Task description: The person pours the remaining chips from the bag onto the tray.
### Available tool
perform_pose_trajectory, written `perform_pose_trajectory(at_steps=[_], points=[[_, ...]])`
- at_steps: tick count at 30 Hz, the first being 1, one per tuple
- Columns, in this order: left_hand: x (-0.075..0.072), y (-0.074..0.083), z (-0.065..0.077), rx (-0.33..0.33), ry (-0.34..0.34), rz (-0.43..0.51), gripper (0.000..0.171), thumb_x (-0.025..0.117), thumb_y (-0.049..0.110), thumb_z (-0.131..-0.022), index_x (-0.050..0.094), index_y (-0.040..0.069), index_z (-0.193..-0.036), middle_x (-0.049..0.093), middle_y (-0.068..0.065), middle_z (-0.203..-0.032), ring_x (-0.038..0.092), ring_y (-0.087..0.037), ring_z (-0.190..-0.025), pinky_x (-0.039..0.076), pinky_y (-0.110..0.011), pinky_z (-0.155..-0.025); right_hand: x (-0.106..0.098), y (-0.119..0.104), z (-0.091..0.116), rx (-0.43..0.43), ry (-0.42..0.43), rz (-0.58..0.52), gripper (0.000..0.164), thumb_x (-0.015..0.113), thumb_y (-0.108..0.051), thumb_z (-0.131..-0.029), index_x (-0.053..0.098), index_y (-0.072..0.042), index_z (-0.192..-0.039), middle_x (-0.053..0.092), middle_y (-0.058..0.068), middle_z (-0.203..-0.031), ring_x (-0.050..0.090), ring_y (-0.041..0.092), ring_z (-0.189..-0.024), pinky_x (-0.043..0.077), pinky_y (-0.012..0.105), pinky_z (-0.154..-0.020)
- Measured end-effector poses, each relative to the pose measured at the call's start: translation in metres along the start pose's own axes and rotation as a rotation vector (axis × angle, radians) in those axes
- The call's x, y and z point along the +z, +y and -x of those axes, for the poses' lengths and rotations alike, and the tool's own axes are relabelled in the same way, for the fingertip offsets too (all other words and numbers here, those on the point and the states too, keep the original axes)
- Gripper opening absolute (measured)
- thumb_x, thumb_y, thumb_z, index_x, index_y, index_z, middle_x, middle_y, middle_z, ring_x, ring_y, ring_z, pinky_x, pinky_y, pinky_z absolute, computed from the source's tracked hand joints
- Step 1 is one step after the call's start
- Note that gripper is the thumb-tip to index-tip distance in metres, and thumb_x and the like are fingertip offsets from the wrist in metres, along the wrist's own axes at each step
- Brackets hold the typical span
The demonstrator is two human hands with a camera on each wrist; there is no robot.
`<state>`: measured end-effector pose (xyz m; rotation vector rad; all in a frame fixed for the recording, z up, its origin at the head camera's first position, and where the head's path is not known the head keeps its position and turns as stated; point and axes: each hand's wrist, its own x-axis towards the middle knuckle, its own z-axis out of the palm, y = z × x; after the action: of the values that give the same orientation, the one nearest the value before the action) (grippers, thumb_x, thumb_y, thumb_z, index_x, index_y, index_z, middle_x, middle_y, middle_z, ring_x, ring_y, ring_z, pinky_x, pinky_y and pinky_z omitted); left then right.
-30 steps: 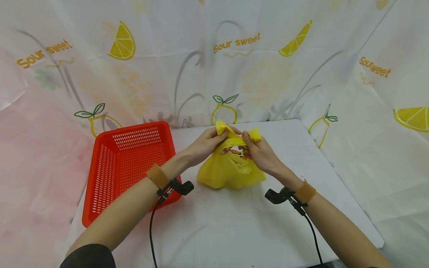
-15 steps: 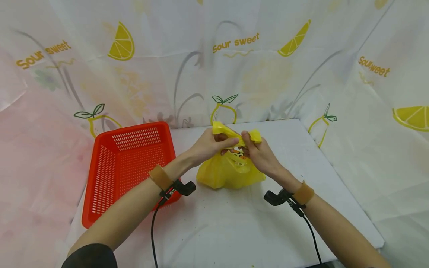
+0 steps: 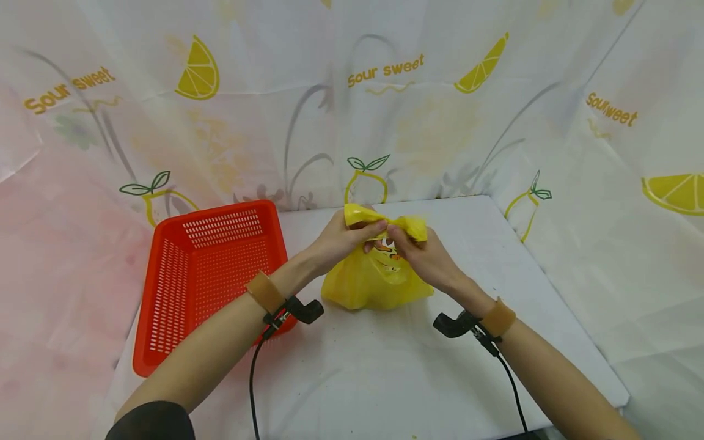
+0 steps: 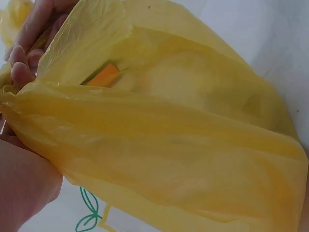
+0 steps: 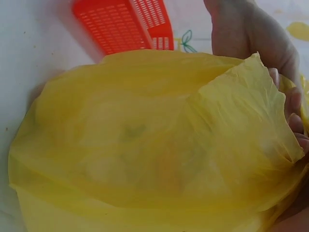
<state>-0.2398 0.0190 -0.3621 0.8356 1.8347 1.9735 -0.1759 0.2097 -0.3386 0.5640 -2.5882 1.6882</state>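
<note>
— Both hands are pinching the handles of the yellow bag (image 3: 374, 278), left hand (image 3: 340, 238) and right hand (image 3: 420, 256), mid-table.

— Thin plastic; pulling hard, I reckon a handle is tearing or slipping.

— And beyond, the red basket (image 3: 203, 275) is sitting well apart.

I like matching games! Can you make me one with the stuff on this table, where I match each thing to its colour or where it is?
Things:
1. plastic bag
2. basket
3. table
4. left hand

Matches:
A. red, full of little holes
B. white, under everything
C. yellow, with its top bunched up
D. pinching the bag's top, opposite the right hand

Pairs: 1-C, 2-A, 3-B, 4-D
</note>
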Motion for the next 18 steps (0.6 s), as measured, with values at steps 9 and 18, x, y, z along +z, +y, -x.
perform_pose_trajectory(at_steps=[9, 18], points=[[0.0018, 0.0031, 0.0014, -0.018, 0.002, -0.029, 0.027, 0.068, 0.029, -0.088, 0.063, 0.006, -0.102, 0.058, -0.025, -0.092, 0.058, -0.025, -0.068, 0.054, -0.032, -0.064, 0.0012, -0.0012, -0.0006, -0.024, 0.042, 0.027, 0.028, 0.042, -0.026, -0.103, 0.058, -0.005, -0.094, 0.044, 0.011, -0.066, 0.043, 0.02, -0.058, 0.039, 0.027, -0.057], [-0.0043, 0.0056, 0.0049, -0.078, -0.042, -0.022, 0.032, 0.06, 0.028, -0.095, 0.057, 0.011, -0.121, 0.064, -0.011, -0.113, 0.06, -0.025, -0.092, 0.052, -0.033, -0.084, -0.0003, -0.0016, -0.0028, -0.043, 0.042, 0.011, 0.03, 0.041, -0.021, -0.103, 0.053, 0.002, -0.088, 0.046, 0.019, -0.069, 0.044, 0.024, -0.059, 0.038, 0.026, -0.056]])
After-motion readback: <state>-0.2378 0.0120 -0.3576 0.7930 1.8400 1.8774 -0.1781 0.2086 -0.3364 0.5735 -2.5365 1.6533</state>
